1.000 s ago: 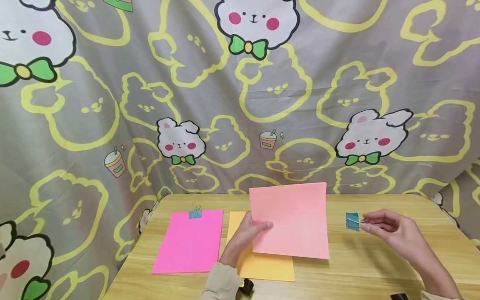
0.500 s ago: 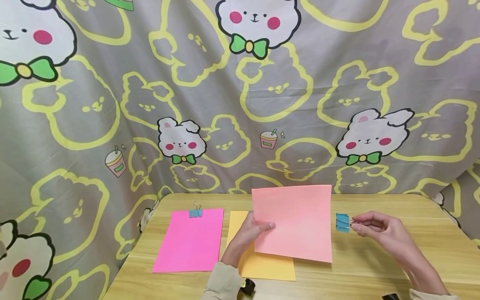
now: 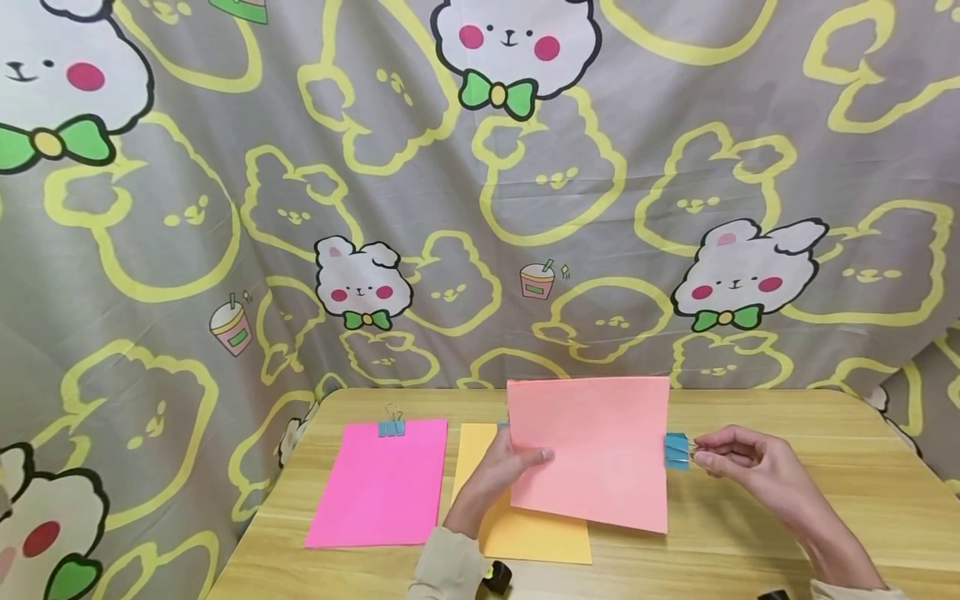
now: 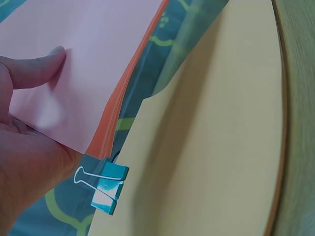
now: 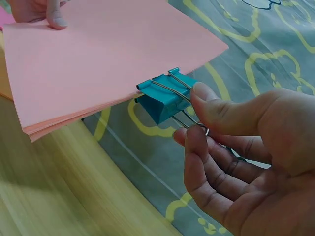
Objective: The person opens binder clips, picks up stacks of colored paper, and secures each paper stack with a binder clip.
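My left hand (image 3: 504, 462) grips a stack of light pink paper (image 3: 592, 450) at its left edge, thumb on the front face. The stack is raised and tilted above the table. Between thumb and fingers, my right hand (image 5: 236, 142) pinches the wire handles of a teal binder clip (image 5: 166, 96). The clip's mouth is right at the stack's edge, its upper lip overlapping the top sheet in the right wrist view. Partly behind the pink stack lies a yellow paper stack (image 3: 536, 533), with another teal binder clip (image 4: 110, 188) at its far end in the left wrist view.
Bright pink paper (image 3: 382, 487) with a teal binder clip (image 3: 392, 427) at its top edge lies on the wooden table (image 3: 750, 500) at left. A patterned curtain (image 3: 465, 208) hangs behind the table's back edge.
My right hand has moved left, bringing the binder clip from apart to the light pink stack's right edge. The stack has shifted slightly right and down in my left hand.
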A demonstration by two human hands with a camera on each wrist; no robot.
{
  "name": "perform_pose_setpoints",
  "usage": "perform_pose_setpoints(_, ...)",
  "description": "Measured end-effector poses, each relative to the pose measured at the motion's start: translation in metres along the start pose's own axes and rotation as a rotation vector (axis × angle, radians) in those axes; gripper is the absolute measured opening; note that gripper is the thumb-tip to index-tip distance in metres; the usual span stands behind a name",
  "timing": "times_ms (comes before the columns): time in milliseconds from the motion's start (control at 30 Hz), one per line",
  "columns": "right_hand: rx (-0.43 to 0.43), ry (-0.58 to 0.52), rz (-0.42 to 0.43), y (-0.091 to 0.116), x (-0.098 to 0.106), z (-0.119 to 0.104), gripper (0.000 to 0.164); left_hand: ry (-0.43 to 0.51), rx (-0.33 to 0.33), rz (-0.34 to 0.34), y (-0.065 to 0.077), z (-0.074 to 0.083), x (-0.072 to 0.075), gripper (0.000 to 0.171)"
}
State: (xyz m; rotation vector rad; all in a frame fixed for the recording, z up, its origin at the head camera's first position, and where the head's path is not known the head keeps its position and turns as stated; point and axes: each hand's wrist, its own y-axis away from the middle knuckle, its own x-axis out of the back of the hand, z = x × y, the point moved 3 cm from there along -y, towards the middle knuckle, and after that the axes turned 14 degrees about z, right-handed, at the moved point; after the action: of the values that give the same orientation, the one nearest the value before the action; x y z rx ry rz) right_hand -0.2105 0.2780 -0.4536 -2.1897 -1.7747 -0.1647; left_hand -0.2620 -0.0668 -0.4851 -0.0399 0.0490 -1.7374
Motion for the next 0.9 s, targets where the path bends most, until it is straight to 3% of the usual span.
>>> perform_pose_setpoints(333, 0.06, -0.04, -0.032, 0.002, -0.01, -0.005, 0.025, -0.001, 0.006, -0.009, 0.001, 0.0, -0.005, 0.027)
perform_pose_setpoints(900, 0.016, -0.088, -0.056, 0.004, -0.012, -0.01, 0.035, 0.034, 0.047, -0.008, 0.001, -0.006, -0.006, 0.033)
